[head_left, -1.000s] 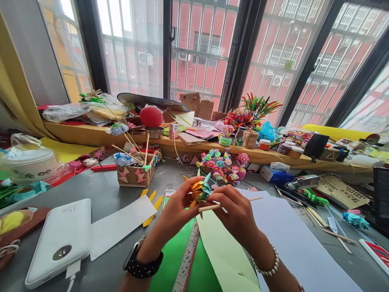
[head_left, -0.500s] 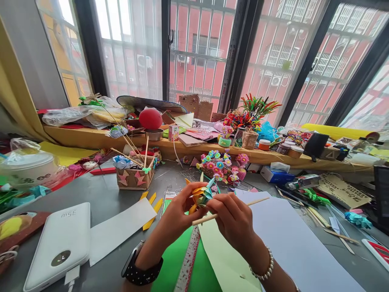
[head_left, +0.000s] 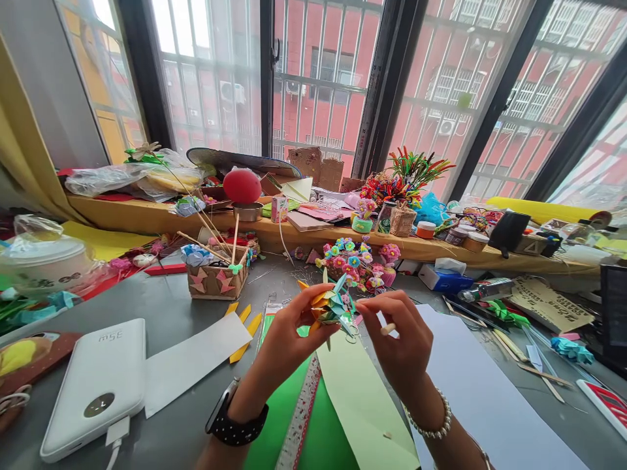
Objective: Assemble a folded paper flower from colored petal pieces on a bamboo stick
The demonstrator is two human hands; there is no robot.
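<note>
My left hand (head_left: 287, 336) is closed around a folded paper flower (head_left: 334, 305) with orange, pale yellow and blue-green pointed petals. To its right, my right hand (head_left: 404, 336) keeps a thin wooden stick (head_left: 388, 329) tucked in its curled fingers, only one end showing. Thumb and forefinger of that hand are pinched by the flower's right side; whether they grip a petal I cannot tell. Beneath the hands lie a green sheet (head_left: 326, 444), a pale green sheet (head_left: 365, 385) and a ruler with a red edge (head_left: 301, 414).
A white power bank (head_left: 93, 385) and a white paper strip (head_left: 196, 365) over yellow-orange strips (head_left: 249, 339) lie left. Behind stand a cardboard box (head_left: 220, 281) with sticks and a bunch of small flowers (head_left: 350, 261). White paper (head_left: 465, 385) covers the right side.
My right hand has drawn away from the flower to the right. The stick, which lay across below the flower, has turned so mostly its end shows. My left hand stays about in place.
</note>
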